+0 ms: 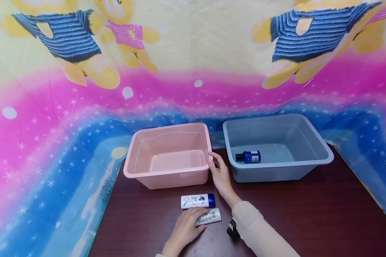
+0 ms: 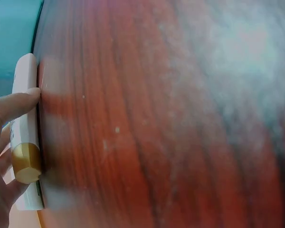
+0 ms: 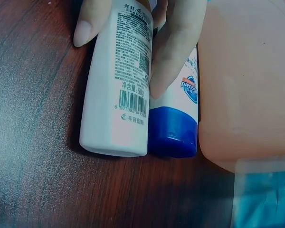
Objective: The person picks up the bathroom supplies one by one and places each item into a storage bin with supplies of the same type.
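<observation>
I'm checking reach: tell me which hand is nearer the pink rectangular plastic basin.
Right. The right hand is at the right-hand rim of the pink basin; the left hand is farther, in front of it, holding a gold-capped white plastic bottle.

White bottle (image 1: pixel 214 215), gold cap (image 2: pixel 26 163) fitted: on its side at tabletop (image 1: pixel 135 221), barcode print facing up, base pointing right, gripped by left hand (image 1: pixel 188 225); contact beneath unclear. Pink basin (image 1: pixel 177 178): rectangular, rounded corners, flared rim, upright, standing beyond bottle; right rim touched by right hand (image 1: pixel 221 175).
</observation>
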Demonstrator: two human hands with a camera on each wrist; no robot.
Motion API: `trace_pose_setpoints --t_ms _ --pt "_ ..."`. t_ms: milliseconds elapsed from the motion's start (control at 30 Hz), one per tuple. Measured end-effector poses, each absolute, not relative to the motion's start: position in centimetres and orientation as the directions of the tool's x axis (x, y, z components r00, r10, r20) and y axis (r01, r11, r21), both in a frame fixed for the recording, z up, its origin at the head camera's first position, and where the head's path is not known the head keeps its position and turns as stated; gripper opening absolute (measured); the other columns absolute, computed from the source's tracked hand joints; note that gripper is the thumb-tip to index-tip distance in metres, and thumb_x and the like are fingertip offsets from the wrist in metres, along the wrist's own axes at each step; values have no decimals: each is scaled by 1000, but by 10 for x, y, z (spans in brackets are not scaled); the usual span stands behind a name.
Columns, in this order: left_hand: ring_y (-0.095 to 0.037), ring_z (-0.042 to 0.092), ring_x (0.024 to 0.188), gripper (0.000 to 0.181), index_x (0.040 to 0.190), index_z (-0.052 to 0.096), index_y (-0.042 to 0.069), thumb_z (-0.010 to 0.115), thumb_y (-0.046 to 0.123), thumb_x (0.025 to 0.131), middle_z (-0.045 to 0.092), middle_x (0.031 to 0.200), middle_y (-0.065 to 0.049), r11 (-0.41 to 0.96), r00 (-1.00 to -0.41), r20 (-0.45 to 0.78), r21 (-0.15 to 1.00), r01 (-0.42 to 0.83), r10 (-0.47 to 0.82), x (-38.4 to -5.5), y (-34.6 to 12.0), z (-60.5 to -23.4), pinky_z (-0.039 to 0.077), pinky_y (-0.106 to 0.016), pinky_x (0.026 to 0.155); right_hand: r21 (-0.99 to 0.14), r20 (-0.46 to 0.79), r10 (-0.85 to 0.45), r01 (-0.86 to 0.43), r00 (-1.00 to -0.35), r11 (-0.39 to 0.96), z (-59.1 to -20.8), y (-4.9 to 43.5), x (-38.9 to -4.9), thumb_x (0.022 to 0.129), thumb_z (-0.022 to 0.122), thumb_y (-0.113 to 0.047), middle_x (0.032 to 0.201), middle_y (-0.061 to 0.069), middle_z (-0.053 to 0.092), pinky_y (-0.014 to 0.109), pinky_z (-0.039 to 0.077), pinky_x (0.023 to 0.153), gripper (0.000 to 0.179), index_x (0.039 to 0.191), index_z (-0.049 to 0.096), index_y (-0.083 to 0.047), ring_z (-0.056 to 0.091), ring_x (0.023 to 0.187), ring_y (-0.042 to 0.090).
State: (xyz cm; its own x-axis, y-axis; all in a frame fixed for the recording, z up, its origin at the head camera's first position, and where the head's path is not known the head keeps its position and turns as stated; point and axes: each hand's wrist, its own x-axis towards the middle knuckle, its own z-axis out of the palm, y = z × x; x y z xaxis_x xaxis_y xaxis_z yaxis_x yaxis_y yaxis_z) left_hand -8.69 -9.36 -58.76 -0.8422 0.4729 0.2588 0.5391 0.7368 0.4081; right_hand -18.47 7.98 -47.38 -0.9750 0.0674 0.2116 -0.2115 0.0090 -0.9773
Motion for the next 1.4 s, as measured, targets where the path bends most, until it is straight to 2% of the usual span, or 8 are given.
trace_pose_setpoints --t_ms 267,767,1400 --pt "-11 61 110 53 126 67 27 86 23 76 66 121 12 725 -844 259 432 537 470 -88 -93 -588 51 -38 90 -974 227 68 -228 -971 2 -475 79 -186 103 51 -7 139 21 53 56 42 98 34 135 52 5 47 129 39" --pt "-9 63 106 50 121 70 25 87 21 74 67 117 13 716 -837 292 435 547 463 -89 -91 -587 52 -34 86 -981 193 86 -189 -977 52 -475 78 -186 104 51 -12 140 16 54 49 45 98 34 137 53 0 49 127 33" --pt "-10 63 105 54 119 70 26 89 18 69 67 115 14 715 -837 350 441 543 420 -89 -97 -578 53 -37 84 -976 213 92 -208 -973 57 -476 79 -186 104 51 -9 138 16 55 45 45 95 34 136 54 1 50 126 33"
